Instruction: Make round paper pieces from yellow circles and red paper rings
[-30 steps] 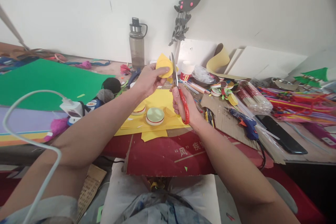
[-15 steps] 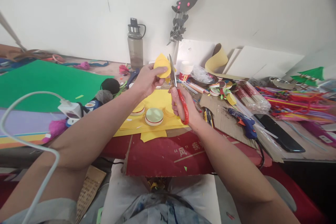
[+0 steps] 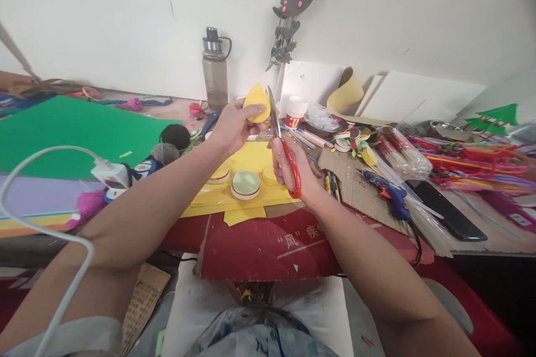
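Observation:
My left hand [image 3: 232,125] pinches a small piece of yellow paper [image 3: 257,105] and holds it up above the table. My right hand [image 3: 291,170] grips red-handled scissors [image 3: 288,159]; their blades point up and touch the right edge of that piece. Beneath both hands lies a yellow sheet [image 3: 251,164] with a round white disc [image 3: 245,184] and a second disc [image 3: 220,174] on it.
A grey water bottle [image 3: 214,70] stands at the wall. Green sheet [image 3: 67,128] and white charger with cable [image 3: 109,173] lie left. A blue glue gun [image 3: 387,194], black phone [image 3: 446,211], pipe cleaners [image 3: 473,167] and a paper cup [image 3: 295,111] crowd the right.
The yellow piece has turned a little in my left hand while the scissors stay at its edge. The view has shifted slightly.

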